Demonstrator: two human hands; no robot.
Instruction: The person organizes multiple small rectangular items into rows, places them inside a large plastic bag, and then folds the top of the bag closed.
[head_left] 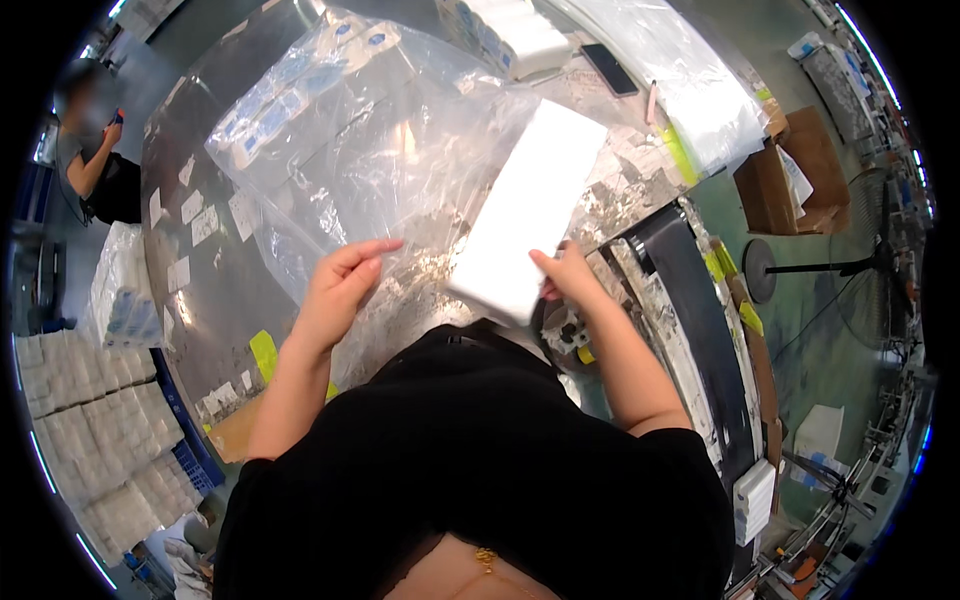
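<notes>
Right hand (572, 276): its fingers grasp the near right corner of the white rectangular pack, thumb laid over the edge.
White rectangular pack (532, 205): in front of the person, slanting away to the right, its far end beside the clear plastic bag; whether it rests or is lifted, I cannot tell.
Left hand (338, 292): fingers released and loosely bent, index pointing right, nothing visible between them; it is near the bag's close edge, contact unclear.
Clear plastic bag (345, 165): spread wide and wrinkled, with blue-and-white packs (268, 115) inside its far left part.
Bench (215, 270): worn metal, under the bag, with paper scraps at left.
Bench's far side: a black smartphone (609, 69) between more white packs (525, 38) and a pile of clear plastic sheeting (690, 70).
Right of the bench: a dark conveyor belt (690, 290), then an open cardboard box (765, 195).
Far left: another person (90, 150), holding something small.
</notes>
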